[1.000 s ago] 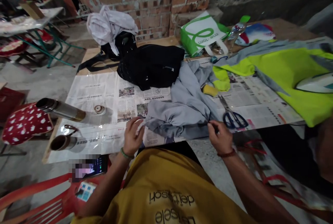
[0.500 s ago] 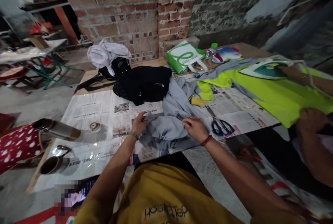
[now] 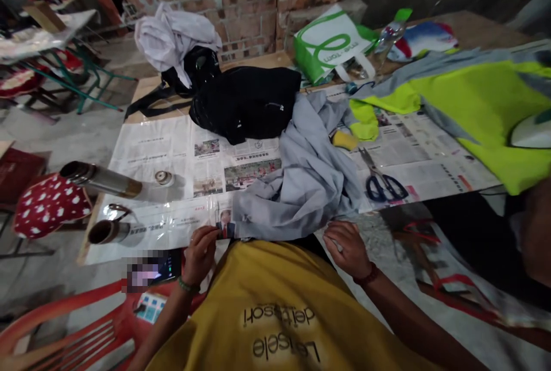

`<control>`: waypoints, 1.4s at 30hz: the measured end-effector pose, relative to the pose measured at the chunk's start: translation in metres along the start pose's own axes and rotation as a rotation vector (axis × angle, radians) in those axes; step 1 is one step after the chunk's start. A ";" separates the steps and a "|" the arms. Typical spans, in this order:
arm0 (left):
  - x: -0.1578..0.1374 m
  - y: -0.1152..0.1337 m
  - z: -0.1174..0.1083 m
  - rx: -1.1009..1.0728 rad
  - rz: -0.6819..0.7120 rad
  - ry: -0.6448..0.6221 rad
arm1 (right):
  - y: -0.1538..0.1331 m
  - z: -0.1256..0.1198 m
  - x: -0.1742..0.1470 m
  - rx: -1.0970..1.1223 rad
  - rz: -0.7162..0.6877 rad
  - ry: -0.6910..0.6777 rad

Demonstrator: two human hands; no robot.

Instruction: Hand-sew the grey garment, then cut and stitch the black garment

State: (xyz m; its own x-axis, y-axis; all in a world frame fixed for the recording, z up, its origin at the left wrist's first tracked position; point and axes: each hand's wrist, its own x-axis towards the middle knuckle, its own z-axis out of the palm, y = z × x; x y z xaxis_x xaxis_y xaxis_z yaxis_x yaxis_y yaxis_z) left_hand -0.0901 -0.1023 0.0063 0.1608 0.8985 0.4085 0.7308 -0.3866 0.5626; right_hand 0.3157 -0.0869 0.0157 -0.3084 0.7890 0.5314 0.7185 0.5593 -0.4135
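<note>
A crumpled grey cloth garment (image 3: 310, 181) lies at the table's front edge, its lower part spread before me. My left hand (image 3: 200, 256) is at the table edge, left of the cloth and apart from it. Its fingers are loosely bent, with nothing visible in them. Just off the cloth's lower right edge, my right hand (image 3: 348, 249) hovers with loosely curled fingers and no visible object. Dark-handled scissors (image 3: 381, 181) and a yellow sponge-like piece (image 3: 344, 140) lie to the right of the garment.
Newspaper (image 3: 150, 147) covers the table. A black bag (image 3: 249, 104), a green-white bag (image 3: 327, 43) and a bottle (image 3: 390, 35) stand behind. At left are a steel flask (image 3: 103, 178) and a cup (image 3: 107, 232). A person at right is beside a yellow-grey garment (image 3: 465, 95) and an iron (image 3: 534, 130).
Both hands have let go of the grey garment and drawn back toward my body. The garment lies flatter. The view has tilted down, and the iron has moved toward the right edge.
</note>
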 end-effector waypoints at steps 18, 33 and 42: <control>0.040 0.005 0.048 0.057 -0.049 0.032 | 0.013 0.039 -0.005 -0.243 -0.033 -0.010; 0.085 0.077 0.060 0.205 0.160 -0.257 | 0.002 0.039 0.014 -0.194 0.020 0.054; 0.089 0.077 0.087 -0.297 -0.119 -0.224 | 0.003 0.040 0.012 -0.197 0.036 0.033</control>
State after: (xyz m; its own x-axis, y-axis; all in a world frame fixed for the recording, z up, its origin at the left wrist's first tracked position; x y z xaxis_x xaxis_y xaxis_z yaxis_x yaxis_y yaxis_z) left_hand 0.0383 -0.0340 0.0233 0.2511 0.9513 0.1790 0.5346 -0.2904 0.7937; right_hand 0.2895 -0.0652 -0.0090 -0.2614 0.7971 0.5443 0.8377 0.4675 -0.2824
